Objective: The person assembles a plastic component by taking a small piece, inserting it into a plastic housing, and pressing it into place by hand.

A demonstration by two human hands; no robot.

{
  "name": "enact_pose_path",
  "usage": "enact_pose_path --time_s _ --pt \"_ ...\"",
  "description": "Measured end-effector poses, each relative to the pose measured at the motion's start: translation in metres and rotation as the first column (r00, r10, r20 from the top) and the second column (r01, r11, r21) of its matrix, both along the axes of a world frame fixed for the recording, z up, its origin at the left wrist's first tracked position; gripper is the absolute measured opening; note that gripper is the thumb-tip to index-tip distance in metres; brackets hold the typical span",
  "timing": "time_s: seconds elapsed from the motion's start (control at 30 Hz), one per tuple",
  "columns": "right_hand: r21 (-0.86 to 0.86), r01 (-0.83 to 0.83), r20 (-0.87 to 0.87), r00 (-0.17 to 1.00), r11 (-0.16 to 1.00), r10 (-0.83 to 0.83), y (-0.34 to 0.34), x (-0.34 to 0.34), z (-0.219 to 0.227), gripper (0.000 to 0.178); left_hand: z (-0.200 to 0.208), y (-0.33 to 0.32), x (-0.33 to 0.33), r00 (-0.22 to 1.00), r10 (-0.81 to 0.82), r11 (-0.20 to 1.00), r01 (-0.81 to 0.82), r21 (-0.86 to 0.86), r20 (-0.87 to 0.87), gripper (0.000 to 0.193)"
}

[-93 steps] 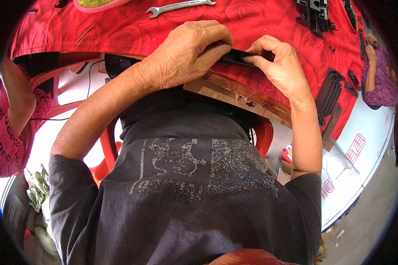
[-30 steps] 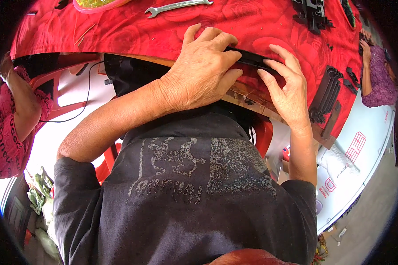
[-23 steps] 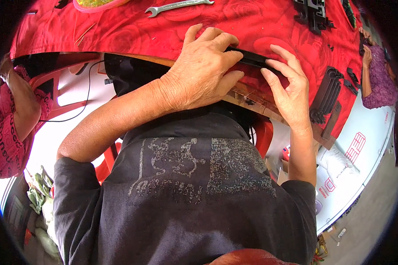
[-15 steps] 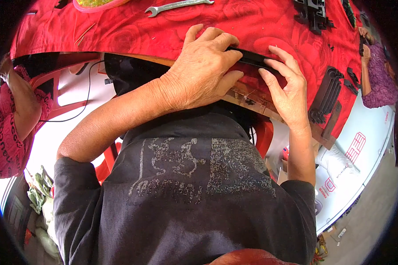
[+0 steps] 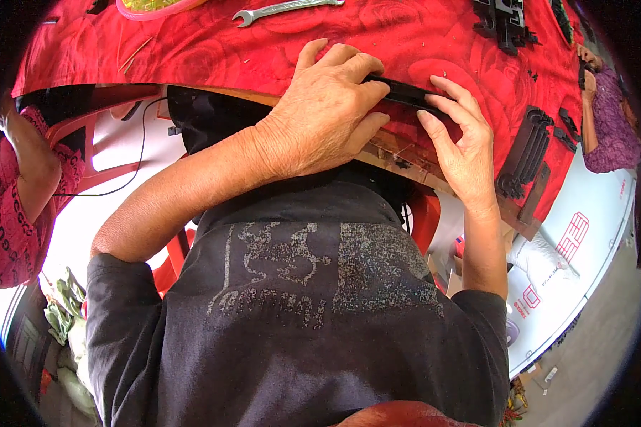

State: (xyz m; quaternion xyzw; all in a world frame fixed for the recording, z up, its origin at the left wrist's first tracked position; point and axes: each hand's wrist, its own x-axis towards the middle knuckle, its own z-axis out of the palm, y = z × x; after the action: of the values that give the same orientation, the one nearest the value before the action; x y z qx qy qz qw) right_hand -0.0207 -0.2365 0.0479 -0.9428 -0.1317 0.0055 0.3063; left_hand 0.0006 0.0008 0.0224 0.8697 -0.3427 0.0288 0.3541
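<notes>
Between my two hands, at the near edge of the red-covered table (image 5: 214,60), lies a long narrow black strip (image 5: 408,94). My left hand (image 5: 335,103) is closed over its left end, hiding that part. The thumb and fingers of my right hand (image 5: 463,132) grip the other end. What the strip is made of, or belongs to, cannot be made out. Beyond my left hand an open-ended wrench (image 5: 288,11) rests on the cloth.
Black slotted parts (image 5: 528,153) lie right of my right hand, and a black part cluster (image 5: 506,25) sits farther back. A pink-rimmed basket (image 5: 157,11) stands far left. One person (image 5: 21,192) sits at the left; another in purple (image 5: 609,121) works at the right.
My hands and the black strip stay almost where they were. At the left, the other person's arm has shifted slightly.
</notes>
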Motion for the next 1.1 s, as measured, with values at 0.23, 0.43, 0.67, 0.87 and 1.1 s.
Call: enact_pose_path --time_s 0.23,0.43,0.67,0.87,1.1 --pt "0.039 0.034 0.0 0.999 0.999 -0.034 -0.0001 -0.0003 0.001 0.021 -0.0018 0.0002 0.0001 1.0 -0.005 1.0 0.005 -0.01 -0.011 0.031" --pt "0.005 0.034 0.043 0.999 0.999 -0.034 0.0014 -0.0016 -0.0001 0.019 -0.0007 0.0 0.0001 1.0 -0.006 1.0 0.006 -0.005 -0.006 0.032" --pt "0.007 0.07 0.079 0.994 0.998 -0.071 -0.0012 0.0005 -0.0009 0.015 -0.0008 0.0005 0.0001 1.0 -0.001 1.0 0.001 -0.007 -0.014 0.03" --pt "-0.015 0.049 0.107 0.993 0.999 -0.047 0.0015 0.0015 -0.0019 0.014 -0.0014 0.0005 0.0003 1.0 -0.005 1.0 0.005 -0.002 -0.016 0.03" --pt "-0.043 0.038 0.142 0.989 0.998 -0.032 0.0034 0.002 -0.0039 0.012 -0.0028 0.0001 0.0007 1.0 0.001 1.0 -0.001 -0.015 0.001 0.03"
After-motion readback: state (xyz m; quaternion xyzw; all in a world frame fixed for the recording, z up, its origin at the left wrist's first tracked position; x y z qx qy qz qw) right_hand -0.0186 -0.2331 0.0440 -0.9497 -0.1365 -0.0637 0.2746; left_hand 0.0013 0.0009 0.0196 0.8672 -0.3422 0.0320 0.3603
